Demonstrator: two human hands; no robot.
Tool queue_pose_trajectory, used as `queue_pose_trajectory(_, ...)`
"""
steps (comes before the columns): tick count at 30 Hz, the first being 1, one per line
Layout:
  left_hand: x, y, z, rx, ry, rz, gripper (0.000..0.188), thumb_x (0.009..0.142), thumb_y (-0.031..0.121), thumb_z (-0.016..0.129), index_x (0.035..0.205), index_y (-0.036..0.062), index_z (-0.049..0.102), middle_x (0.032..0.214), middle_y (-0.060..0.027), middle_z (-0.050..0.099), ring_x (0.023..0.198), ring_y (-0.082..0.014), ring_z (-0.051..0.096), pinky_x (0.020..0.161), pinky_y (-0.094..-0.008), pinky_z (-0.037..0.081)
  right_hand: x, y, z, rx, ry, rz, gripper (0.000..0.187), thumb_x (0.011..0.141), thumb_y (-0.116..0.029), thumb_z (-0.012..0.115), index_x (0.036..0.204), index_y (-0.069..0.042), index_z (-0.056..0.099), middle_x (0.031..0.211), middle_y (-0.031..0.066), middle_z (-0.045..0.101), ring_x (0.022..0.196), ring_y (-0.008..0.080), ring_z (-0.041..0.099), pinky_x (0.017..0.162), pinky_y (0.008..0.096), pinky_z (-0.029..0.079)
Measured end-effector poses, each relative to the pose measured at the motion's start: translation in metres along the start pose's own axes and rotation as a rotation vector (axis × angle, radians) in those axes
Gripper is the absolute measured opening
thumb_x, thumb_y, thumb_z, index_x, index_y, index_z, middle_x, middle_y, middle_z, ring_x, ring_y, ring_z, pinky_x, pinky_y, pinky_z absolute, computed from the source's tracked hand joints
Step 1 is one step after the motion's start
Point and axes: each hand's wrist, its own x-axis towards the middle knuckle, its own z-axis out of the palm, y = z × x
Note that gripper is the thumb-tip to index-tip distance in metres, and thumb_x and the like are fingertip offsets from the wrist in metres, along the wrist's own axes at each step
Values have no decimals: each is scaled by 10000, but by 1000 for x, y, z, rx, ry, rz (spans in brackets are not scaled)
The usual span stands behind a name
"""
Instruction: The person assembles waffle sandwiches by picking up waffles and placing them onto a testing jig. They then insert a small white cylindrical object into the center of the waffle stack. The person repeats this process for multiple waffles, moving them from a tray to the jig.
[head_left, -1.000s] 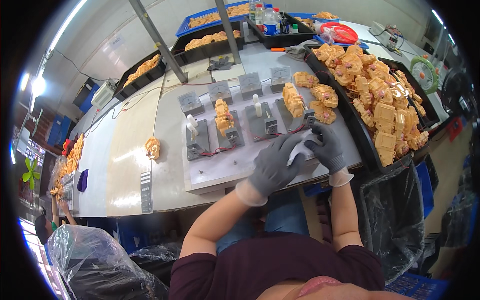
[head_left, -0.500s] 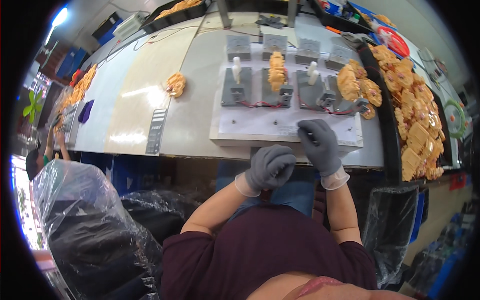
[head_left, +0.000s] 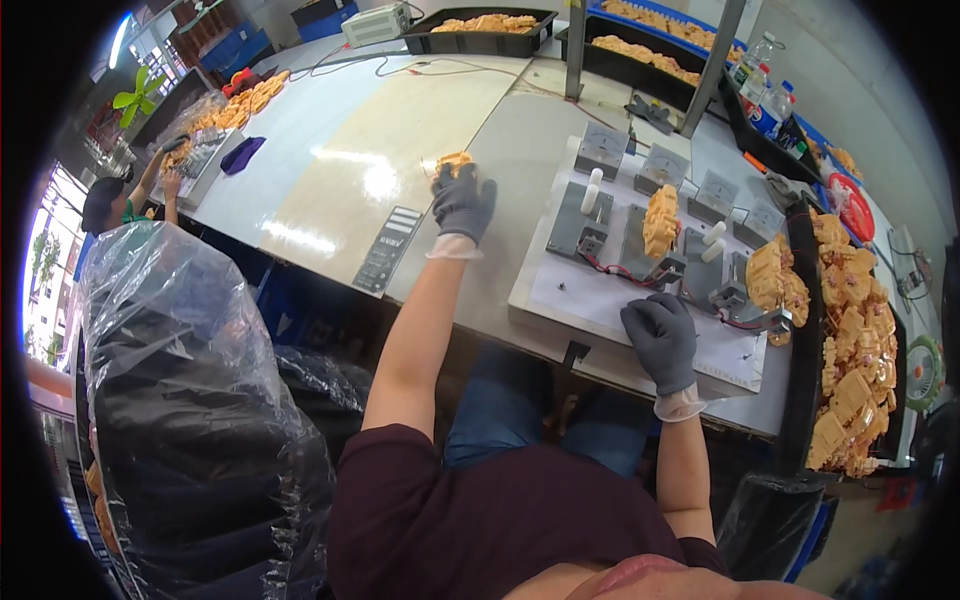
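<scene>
My left hand (head_left: 462,208), in a grey glove, reaches out over the table. Its fingers touch the near side of an orange moulded plastic piece (head_left: 455,160), and the thumb stands apart. Curled closed, my gloved right hand (head_left: 660,340) is over the front of a white test board (head_left: 560,305); its palm is hidden. Behind that hand an orange plastic piece (head_left: 661,222) stands upright on a grey fixture block (head_left: 630,240). Another orange piece (head_left: 766,275) is on the board's right end. White pegs (head_left: 591,190) stick up from other blocks, with a row of panel meters (head_left: 602,148) behind.
At the right a black tray (head_left: 806,400) is heaped with orange pieces. More trays (head_left: 480,38) stand at the back, near bottles (head_left: 770,110) and a metal post (head_left: 712,70). A dark label strip (head_left: 388,252) lies near the table edge. A co-worker (head_left: 120,200) sits far left.
My left hand has gone from beside my right hand out to the lone orange piece, its fingers opening. My right hand stays curled near the board. The view has turned left.
</scene>
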Motion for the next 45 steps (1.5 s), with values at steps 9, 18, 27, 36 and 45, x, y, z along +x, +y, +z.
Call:
queue_pose_trajectory(9,38,-72,51,-71,-187,-376,492,774,526,632,1103,160,611,981,-139,664,1023,-327,585,879,-451,433,1,3,-10,42,-10,87,208,763,-168,718,909,-23,688,828,110,637,756,251,620,668,339,493)
queue_pose_trajectory(18,-5,-78,-27,130,-335,-390,870,657,638,663,1235,-3,555,1307,-203,499,1218,-385,433,1037,-465,324,-3,5,-10,85,15,86,183,759,-141,715,905,-34,688,808,98,640,739,238,617,653,330,490)
queue_pose_trajectory(27,-35,-121,-44,-999,-349,-623,416,743,364,744,938,5,664,845,-70,621,853,-178,616,749,-292,481,-3,6,-11,152,22,111,200,782,-120,707,957,-25,692,838,84,636,677,164,606,617,277,480)
queue_pose_trajectory(36,-85,8,-113,-2068,-648,-371,546,887,116,601,1367,30,355,1271,-142,531,1115,-253,587,889,-375,541,-4,7,-9,119,14,194,197,784,-134,704,947,-24,693,817,85,638,662,157,600,613,276,479)
queue_pose_trajectory(45,-155,127,-119,-1522,-1297,70,462,636,54,777,1048,52,569,1071,-51,590,1009,-131,565,905,-289,450,-6,8,-6,141,2,188,299,733,-136,740,1004,-26,680,835,80,633,731,148,615,637,280,487)
